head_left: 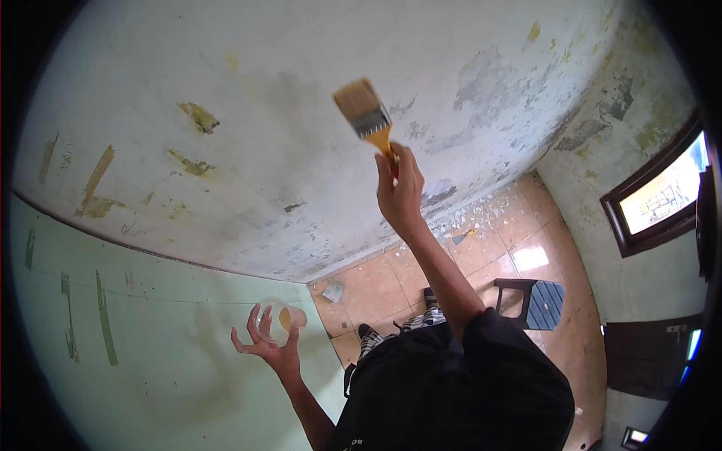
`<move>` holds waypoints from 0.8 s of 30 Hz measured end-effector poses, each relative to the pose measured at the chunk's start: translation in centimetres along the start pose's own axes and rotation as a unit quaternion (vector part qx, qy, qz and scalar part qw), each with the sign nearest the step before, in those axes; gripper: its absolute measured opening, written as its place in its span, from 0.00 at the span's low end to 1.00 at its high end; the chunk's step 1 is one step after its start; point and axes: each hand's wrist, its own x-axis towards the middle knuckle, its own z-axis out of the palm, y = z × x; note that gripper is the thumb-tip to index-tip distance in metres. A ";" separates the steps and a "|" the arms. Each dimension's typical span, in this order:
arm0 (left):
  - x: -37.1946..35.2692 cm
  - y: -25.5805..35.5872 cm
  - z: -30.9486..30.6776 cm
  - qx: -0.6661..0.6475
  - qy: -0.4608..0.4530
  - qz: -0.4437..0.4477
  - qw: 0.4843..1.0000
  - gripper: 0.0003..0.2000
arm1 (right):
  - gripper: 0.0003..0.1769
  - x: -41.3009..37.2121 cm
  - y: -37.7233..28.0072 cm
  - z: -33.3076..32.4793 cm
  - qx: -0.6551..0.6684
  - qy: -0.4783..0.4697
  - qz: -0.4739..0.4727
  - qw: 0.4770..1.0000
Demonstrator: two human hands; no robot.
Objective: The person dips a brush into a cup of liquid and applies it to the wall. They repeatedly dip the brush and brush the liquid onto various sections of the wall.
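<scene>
My right hand is closed around the yellow handle of a flat paintbrush, raised in front of the peeling white wall. Its wide tan bristles point up and to the left, above a dark metal band. Lower down on the left, my left hand grips a clear plastic cup, fingers curled around its sides. A tan patch shows inside the cup. Behind that hand is a pale green wall.
Paint flakes litter the tiled floor along the wall's foot, where a scraper with a yellow handle lies. A dark plastic stool stands to the right. Near the corner lies a small packet. A framed window is at far right.
</scene>
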 end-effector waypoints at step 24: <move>-11.7 0.3 10.6 0.080 0.145 -0.065 0.984 0.59 | 0.14 10.7 0.3 -0.8 0.167 -0.112 -0.043 0.979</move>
